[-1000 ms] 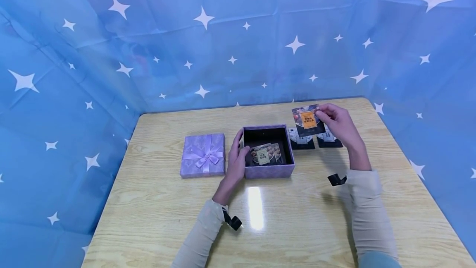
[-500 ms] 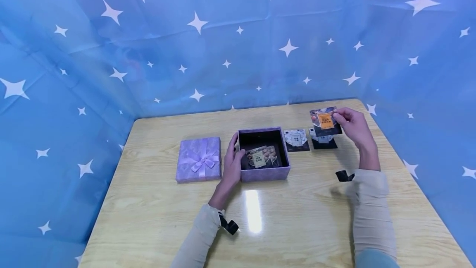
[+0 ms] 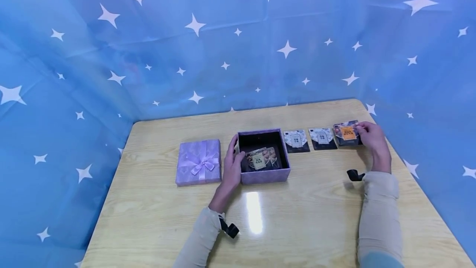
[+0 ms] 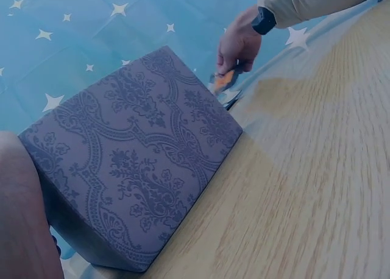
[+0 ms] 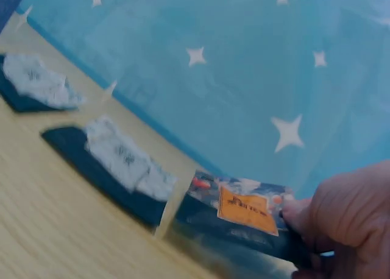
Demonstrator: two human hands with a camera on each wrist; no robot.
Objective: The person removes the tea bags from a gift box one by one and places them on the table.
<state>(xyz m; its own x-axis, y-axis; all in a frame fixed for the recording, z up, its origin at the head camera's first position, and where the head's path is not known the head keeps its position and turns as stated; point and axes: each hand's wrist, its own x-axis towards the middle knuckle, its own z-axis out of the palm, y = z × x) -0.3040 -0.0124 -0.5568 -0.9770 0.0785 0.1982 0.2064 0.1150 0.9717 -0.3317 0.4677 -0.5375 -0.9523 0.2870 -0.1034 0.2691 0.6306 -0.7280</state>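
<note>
My right hand (image 3: 373, 139) pinches the right edge of a dark sachet with an orange label (image 3: 348, 132), low over the table at the end of a row. In the right wrist view thumb and fingers grip that orange-label sachet (image 5: 247, 213), which is tilted. To its left lie two flat sachets, one white and black (image 3: 322, 138) and another like it (image 3: 296, 140). My left hand (image 3: 232, 163) holds the left wall of a purple patterned box (image 3: 265, 176), thumb over the rim. Inside the box lie overlapping sachets (image 3: 259, 160), the front one with a pale green label.
A purple lid with a ribbon bow (image 3: 198, 163) lies left of the box. The wooden table (image 3: 297, 226) ends at the back against a blue star-printed curtain (image 3: 238, 44). A small black camera (image 3: 355, 175) sits at my right wrist.
My right hand has carried the orange-label sachet right and down, from above the two white-and-black sachets to the right end of their row. My left hand stays on the box.
</note>
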